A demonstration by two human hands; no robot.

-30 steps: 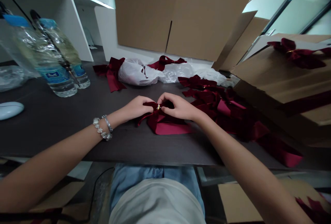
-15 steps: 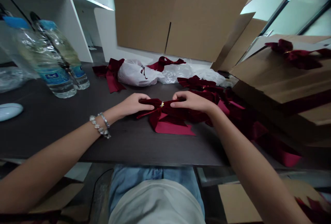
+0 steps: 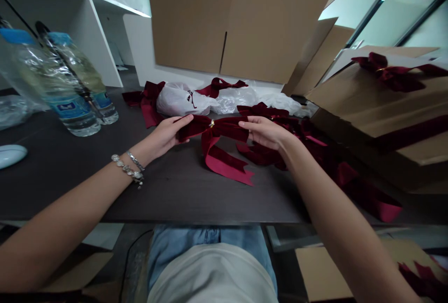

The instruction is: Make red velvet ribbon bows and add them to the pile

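Note:
A dark red velvet bow (image 3: 227, 128) with a gold-coloured tie at its middle is stretched between my two hands, just above the dark table (image 3: 168, 195). My left hand (image 3: 170, 133) grips its left loop, thumb on top and fingers beneath. On the other side my right hand (image 3: 265, 132) pinches the right loop between thumb and fingers. The bow's tails hang down toward the tabletop, with their lighter red underside partly showing. Right behind my right hand lies a heap of more red velvet ribbon (image 3: 311, 153).
White plastic bags (image 3: 182, 99) and further red bows (image 3: 152, 100) lie along the back. Wrapped water bottles (image 3: 75, 111) and a white mouse (image 3: 12, 155) are at the left. A cardboard box (image 3: 378, 102) with a bow on top stands at the right.
My hands have moved apart and lifted the bow slightly, spreading its loops wider. Its tails now hang more freely, and my left hand has turned to show more of its fingers.

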